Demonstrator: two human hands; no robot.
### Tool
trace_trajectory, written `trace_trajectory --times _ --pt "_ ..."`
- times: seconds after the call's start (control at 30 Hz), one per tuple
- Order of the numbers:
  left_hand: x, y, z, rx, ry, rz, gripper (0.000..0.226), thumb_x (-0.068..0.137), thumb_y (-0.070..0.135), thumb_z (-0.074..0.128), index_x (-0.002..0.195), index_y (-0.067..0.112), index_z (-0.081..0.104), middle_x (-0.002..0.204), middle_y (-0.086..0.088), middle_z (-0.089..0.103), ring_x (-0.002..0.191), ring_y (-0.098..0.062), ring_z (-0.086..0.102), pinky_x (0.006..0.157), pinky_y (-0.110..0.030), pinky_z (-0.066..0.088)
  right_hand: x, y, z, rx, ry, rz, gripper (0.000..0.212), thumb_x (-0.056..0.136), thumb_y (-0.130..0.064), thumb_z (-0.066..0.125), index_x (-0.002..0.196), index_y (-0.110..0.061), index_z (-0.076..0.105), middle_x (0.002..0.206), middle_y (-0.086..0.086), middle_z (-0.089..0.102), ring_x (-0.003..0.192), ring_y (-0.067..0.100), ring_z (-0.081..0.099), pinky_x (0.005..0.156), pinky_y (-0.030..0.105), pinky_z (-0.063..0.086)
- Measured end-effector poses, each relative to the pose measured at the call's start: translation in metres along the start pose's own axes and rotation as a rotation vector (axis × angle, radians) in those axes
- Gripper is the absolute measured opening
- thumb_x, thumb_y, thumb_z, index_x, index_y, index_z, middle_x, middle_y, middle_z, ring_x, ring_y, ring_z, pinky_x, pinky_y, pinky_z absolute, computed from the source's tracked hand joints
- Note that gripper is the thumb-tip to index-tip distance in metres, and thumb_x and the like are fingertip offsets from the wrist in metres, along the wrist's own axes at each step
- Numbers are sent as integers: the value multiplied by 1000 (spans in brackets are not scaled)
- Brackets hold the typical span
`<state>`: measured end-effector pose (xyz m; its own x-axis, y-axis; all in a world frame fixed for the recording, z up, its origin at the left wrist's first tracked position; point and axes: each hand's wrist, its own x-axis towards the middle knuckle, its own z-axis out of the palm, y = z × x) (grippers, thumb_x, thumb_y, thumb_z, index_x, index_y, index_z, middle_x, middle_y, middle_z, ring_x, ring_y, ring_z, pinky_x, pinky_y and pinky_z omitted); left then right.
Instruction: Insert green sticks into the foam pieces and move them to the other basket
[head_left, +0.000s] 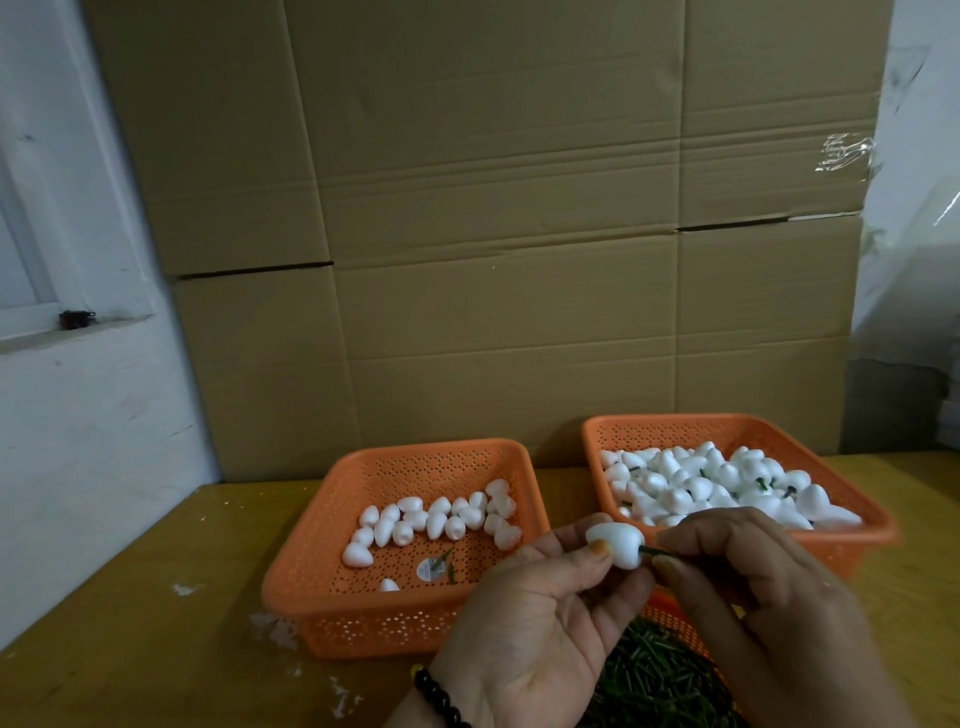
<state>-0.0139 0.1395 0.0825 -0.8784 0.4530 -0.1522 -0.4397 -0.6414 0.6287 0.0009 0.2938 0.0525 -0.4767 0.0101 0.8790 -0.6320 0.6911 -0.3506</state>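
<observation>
Apparently seated (stick (655, 553) tip hidden); foam piece (615, 545) clears baskets.

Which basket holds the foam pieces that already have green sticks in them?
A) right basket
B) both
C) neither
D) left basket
A: green stems poke out among the foam in the right basket, while the pieces in the left basket show none.

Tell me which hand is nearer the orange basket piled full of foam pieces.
Right. The right hand pinches the green stick directly in front of the full basket, overlapping its near rim. The left hand, holding the foam piece, sits further left, between both baskets.
</observation>
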Motion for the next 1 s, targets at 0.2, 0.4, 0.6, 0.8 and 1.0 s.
trace_trajectory --times 0.2,0.4,0.6,0.8,1.0 --pt "-2 2 1 -29 -28 6 29 66 -12 57 94 -10 63 91 -29 68 70 -34 71 62 -41 60 -1 -1 0 101 -3 39 21 75 -36 71 93 -33 62 92 -20 61 81 -6 65 71 7 51" --pt "-2 4 -2 -36 -29 9 33 69 -9 58 102 -9 62 94 -29 68 71 -34 71 62 -38 61 0 -2 -3 113 -26 66 23 75 -41 69 95 -37 60 95 -21 60 81 -6 66 72 8 51" --pt "-1 7 -7 -101 -28 -28 28 74 1 63 100 -11 64 88 -26 67 70 -30 69 61 -37 60 -1 1 -3 74 -36 71 30 69 -30 74 94 -37 61 96 -22 60 79 -3 67 69 18 55" --pt "-2 7 -8 -107 -16 -47 23 69 9 71 83 -9 74 85 -21 67 68 -28 68 59 -35 59 -1 -2 -4 94 -56 77 27 76 -53 62 95 -33 63 91 -18 63 78 -4 67 68 14 54" --pt "0 9 -7 -147 3 -45 27 68 6 70 86 -14 70 85 -25 66 69 -31 68 61 -38 60 0 -6 -5 132 -61 102 35 78 -67 56 97 -38 61 86 -12 67 78 -4 67 70 8 51"
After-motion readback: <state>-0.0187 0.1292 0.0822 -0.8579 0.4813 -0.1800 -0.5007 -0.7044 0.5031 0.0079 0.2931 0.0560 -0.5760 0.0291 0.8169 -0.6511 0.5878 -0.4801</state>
